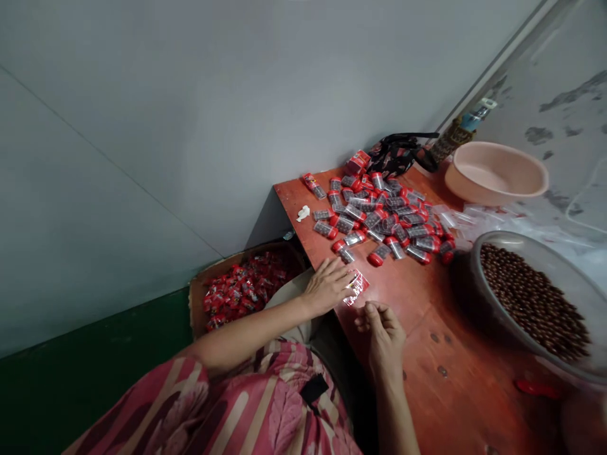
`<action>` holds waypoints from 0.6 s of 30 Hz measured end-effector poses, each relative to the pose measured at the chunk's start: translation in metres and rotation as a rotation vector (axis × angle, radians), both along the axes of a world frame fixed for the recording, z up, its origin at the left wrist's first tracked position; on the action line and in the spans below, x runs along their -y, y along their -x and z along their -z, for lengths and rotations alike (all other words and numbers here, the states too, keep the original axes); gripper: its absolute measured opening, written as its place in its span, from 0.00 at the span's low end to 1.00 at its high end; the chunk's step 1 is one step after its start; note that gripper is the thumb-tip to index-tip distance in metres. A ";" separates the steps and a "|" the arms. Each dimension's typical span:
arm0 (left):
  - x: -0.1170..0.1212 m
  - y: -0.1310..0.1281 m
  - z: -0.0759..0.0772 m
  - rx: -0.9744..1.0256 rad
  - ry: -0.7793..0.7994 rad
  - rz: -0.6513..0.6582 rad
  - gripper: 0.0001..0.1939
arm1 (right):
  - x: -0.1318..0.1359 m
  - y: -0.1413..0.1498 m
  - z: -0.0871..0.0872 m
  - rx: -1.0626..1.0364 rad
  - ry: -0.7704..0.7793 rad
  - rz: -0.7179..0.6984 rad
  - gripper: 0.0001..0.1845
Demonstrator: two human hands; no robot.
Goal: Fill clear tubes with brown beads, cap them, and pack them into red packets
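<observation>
My left hand [329,285] lies flat with its fingers stretched out, the fingertips resting on a small red and white printed packet [359,284] at the table's edge. Just to the right of that packet is my right hand [385,325], its thumb and fingers pinched together; whether anything is between them I cannot make out. Beyond both hands lies a heap of small clear bottles with red caps [374,218], filled with dark balls. One of these bottles [343,251] lies close to my left fingertips.
A box of red packets [244,287] stands on the floor left of the red table [427,354]. To the right, a basin [478,303] holds dark brown balls [533,300]. Farther back are clear plastic bags [502,221], a pink basin [497,180] and a black patterned bag [392,153].
</observation>
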State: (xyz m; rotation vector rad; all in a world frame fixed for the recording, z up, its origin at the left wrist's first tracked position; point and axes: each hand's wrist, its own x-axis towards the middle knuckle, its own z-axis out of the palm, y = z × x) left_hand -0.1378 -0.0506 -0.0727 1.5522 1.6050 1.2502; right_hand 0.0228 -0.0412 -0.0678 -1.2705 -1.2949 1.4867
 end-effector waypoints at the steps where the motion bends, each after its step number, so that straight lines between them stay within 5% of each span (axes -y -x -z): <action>1: -0.005 -0.002 0.003 -0.052 -0.001 0.012 0.17 | 0.000 -0.002 0.000 0.013 0.002 0.000 0.12; 10: -0.010 -0.010 0.018 -0.023 -0.051 -0.017 0.10 | -0.021 -0.010 0.002 0.139 -0.045 -0.049 0.11; 14: -0.008 -0.014 0.010 0.089 -0.057 -0.052 0.11 | -0.033 0.001 0.006 0.149 -0.142 0.048 0.16; 18: -0.003 -0.014 -0.006 0.247 -0.055 -0.044 0.14 | -0.043 0.012 0.002 -0.086 -0.046 0.048 0.21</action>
